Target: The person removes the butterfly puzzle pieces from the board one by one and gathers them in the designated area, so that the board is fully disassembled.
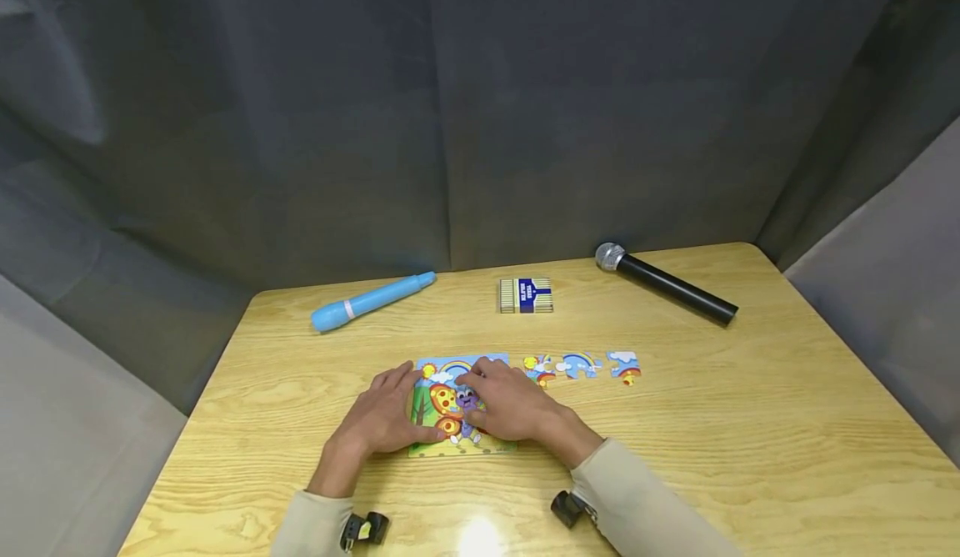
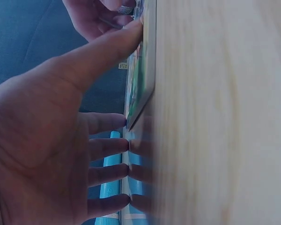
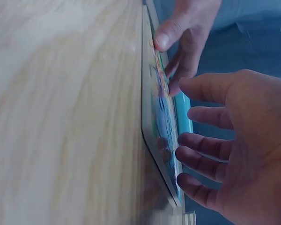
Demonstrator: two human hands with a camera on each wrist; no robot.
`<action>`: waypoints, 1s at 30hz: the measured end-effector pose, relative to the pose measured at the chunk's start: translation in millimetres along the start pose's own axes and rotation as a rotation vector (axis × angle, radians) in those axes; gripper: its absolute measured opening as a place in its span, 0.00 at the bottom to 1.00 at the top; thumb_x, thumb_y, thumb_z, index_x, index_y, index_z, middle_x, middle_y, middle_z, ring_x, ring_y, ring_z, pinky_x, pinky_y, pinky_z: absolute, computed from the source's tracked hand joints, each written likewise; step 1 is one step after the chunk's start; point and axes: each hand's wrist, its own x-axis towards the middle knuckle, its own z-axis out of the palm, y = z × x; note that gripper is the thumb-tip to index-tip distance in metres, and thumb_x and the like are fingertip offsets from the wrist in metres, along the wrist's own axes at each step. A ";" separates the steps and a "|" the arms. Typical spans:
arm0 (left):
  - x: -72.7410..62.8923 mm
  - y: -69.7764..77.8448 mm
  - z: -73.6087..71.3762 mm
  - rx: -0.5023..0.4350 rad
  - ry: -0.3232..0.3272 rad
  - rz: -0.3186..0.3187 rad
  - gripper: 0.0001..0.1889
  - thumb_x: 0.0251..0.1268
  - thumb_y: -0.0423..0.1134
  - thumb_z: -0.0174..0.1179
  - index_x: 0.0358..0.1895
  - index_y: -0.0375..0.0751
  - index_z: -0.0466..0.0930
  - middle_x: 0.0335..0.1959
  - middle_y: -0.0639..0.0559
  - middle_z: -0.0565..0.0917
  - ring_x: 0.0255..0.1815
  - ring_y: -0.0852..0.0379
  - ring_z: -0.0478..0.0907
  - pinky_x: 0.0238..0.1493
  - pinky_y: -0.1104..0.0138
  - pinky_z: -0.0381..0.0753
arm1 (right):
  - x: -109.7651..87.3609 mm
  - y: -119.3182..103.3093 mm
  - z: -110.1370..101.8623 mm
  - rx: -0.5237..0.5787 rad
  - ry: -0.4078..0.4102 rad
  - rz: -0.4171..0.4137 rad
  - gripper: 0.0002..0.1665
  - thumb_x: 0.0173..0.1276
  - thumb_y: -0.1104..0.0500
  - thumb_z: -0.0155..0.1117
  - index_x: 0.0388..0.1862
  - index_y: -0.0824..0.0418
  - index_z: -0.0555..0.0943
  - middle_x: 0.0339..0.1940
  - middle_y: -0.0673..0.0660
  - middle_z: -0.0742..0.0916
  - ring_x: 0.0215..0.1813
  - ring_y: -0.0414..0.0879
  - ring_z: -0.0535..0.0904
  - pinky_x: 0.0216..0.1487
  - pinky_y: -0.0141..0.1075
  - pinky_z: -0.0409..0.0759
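Note:
A jigsaw puzzle in a flat tray, with a butterfly picture, lies on the table in the head view. My left hand is at its left side, with the thumb touching the puzzle; the other fingers stretch to its left edge and the tabletop. Over the upper right part is my right hand, its fingers loosely bent with nothing seen between them. This hand hides part of the picture. Loose puzzle pieces lie right of the tray, one piece farther off.
Behind the puzzle, a light-blue stick-shaped object lies at the left and a small pack with a blue label in the middle. A black microphone lies at the back right. Dark curtain hangs behind the table.

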 end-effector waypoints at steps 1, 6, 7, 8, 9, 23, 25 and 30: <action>0.1 -0.2 -0.1 0.007 -0.001 0.001 0.55 0.43 0.72 0.66 0.74 0.46 0.60 0.77 0.46 0.58 0.76 0.42 0.55 0.67 0.39 0.63 | 1.8 -2.0 1.2 -0.011 -0.002 -0.004 0.27 0.67 0.46 0.63 0.64 0.51 0.76 0.53 0.50 0.79 0.49 0.44 0.75 0.49 0.42 0.75; 0.5 -1.0 -0.3 0.021 0.001 0.008 0.54 0.43 0.72 0.67 0.74 0.47 0.61 0.77 0.45 0.58 0.76 0.42 0.56 0.65 0.39 0.65 | 10.3 -9.5 7.8 -0.049 -0.006 -0.018 0.27 0.67 0.43 0.63 0.62 0.51 0.78 0.48 0.49 0.79 0.44 0.42 0.70 0.44 0.37 0.73; 0.5 -1.0 -0.3 0.021 0.002 0.010 0.54 0.43 0.72 0.67 0.74 0.47 0.61 0.77 0.45 0.58 0.76 0.42 0.56 0.65 0.39 0.65 | 11.7 -10.7 9.1 -0.057 -0.007 -0.016 0.27 0.67 0.43 0.62 0.61 0.51 0.79 0.48 0.49 0.78 0.44 0.42 0.70 0.43 0.37 0.72; 0.4 -0.8 -0.3 0.020 0.003 0.012 0.54 0.43 0.72 0.67 0.74 0.47 0.61 0.77 0.45 0.58 0.76 0.42 0.56 0.65 0.39 0.66 | 13.0 -12.1 10.2 -0.064 -0.008 -0.011 0.26 0.67 0.43 0.62 0.61 0.51 0.79 0.47 0.49 0.78 0.44 0.42 0.69 0.43 0.36 0.72; 0.2 -0.8 -0.2 0.019 0.005 0.013 0.54 0.43 0.72 0.67 0.74 0.47 0.61 0.77 0.45 0.58 0.76 0.42 0.56 0.65 0.39 0.65 | 14.1 -13.4 11.3 -0.069 -0.008 -0.004 0.26 0.67 0.44 0.62 0.61 0.52 0.79 0.47 0.49 0.78 0.43 0.42 0.69 0.43 0.36 0.72; -1.9 -2.9 3.5 -0.004 -0.007 -0.011 0.55 0.42 0.72 0.67 0.74 0.47 0.61 0.77 0.47 0.57 0.77 0.43 0.54 0.67 0.39 0.64 | 23.1 -28.8 21.2 -0.109 -0.012 0.102 0.25 0.64 0.43 0.65 0.57 0.50 0.81 0.46 0.49 0.76 0.44 0.44 0.67 0.39 0.36 0.66; -1.2 -2.7 3.1 -0.004 -0.003 -0.006 0.55 0.42 0.71 0.68 0.74 0.46 0.61 0.77 0.47 0.58 0.77 0.42 0.54 0.67 0.39 0.64 | 24.5 -29.3 19.6 -0.096 -0.013 0.121 0.26 0.63 0.43 0.67 0.58 0.50 0.81 0.48 0.50 0.76 0.45 0.44 0.68 0.40 0.38 0.67; 0.8 -1.2 1.8 -0.007 0.005 0.012 0.55 0.42 0.71 0.68 0.74 0.46 0.61 0.77 0.46 0.57 0.77 0.42 0.54 0.67 0.39 0.64 | 25.3 -28.9 16.1 -0.066 -0.016 0.160 0.26 0.62 0.45 0.68 0.58 0.51 0.80 0.50 0.50 0.77 0.49 0.45 0.71 0.43 0.41 0.70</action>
